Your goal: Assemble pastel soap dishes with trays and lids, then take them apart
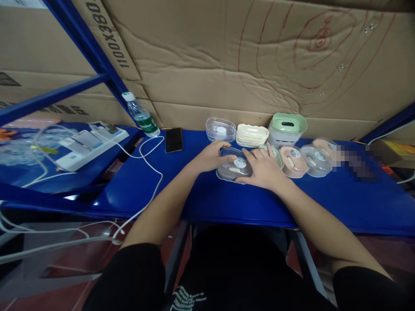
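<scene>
A grey oval box with a clear lid and a round white sticker (pixel 234 168) lies on the blue shelf (pixel 181 194). My left hand (pixel 212 157) curls over its left and far edge. My right hand (pixel 264 168) presses on its right side, fingers spread along the rim. Just right of it, a row of similar lidded boxes runs: a green one (pixel 277 154) partly hidden under my right hand, a pink one (pixel 293 162), a grey one (pixel 316 160).
Behind stand a clear lid stack (pixel 221 129), a cream tray stack (pixel 252 135) and a green-topped stack (pixel 287 128). A black phone (pixel 174 139), a water bottle (pixel 142 115), white cables (pixel 152 172) and power strips (pixel 87 144) lie left. A cardboard wall closes the back.
</scene>
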The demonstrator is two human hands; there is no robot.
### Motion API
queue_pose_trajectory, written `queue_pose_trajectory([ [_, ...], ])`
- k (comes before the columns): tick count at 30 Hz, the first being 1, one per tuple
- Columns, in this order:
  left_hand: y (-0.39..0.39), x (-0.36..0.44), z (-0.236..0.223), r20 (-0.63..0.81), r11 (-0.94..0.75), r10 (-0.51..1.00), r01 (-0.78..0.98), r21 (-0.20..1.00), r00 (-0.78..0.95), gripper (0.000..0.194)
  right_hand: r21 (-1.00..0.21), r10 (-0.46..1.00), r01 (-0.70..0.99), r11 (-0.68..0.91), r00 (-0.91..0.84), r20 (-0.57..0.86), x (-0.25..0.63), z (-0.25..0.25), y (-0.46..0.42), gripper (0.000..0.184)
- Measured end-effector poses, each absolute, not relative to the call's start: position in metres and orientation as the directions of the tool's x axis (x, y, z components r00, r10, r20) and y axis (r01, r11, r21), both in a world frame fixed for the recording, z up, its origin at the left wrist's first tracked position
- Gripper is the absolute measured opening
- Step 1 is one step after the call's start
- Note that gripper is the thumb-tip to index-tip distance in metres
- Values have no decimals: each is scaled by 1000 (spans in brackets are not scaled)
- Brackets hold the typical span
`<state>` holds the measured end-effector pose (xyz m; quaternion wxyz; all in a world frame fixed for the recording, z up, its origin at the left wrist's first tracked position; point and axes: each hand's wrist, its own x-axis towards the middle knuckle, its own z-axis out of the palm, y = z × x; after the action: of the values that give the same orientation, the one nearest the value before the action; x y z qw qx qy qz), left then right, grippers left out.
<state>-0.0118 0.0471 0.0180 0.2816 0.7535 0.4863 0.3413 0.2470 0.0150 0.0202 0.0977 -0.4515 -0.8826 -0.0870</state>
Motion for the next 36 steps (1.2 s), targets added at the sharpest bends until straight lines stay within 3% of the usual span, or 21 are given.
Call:
queue_pose_trajectory([
  [4, 46, -17, 19, 132, -365, 913, 628, 688, 386, 69, 94, 775, 800, 593, -598, 205, 247, 18, 15, 123],
  [12, 47, -25, 19, -15, -316, 905, 693, 648, 425, 79, 58, 737, 756, 652, -650, 183, 247, 18, 15, 107],
  [18, 45, -28, 18, 6, -370, 881, 681, 633, 473, 79, 9, 713, 731, 682, -668, 211, 250, 14, 14, 96],
  [27, 49, -37, 19, 3, -365, 868, 633, 683, 497, 75, 74, 729, 750, 657, -657, 193, 240, 4, 13, 99],
  [31, 51, -45, 25, -38, -303, 909, 722, 622, 414, 74, 79, 725, 761, 644, -640, 254, 235, 14, 11, 75],
  [36, 45, -43, 35, -83, -214, 957, 870, 445, 278, 70, 34, 717, 758, 651, -629, 301, 234, 23, 8, 41],
])
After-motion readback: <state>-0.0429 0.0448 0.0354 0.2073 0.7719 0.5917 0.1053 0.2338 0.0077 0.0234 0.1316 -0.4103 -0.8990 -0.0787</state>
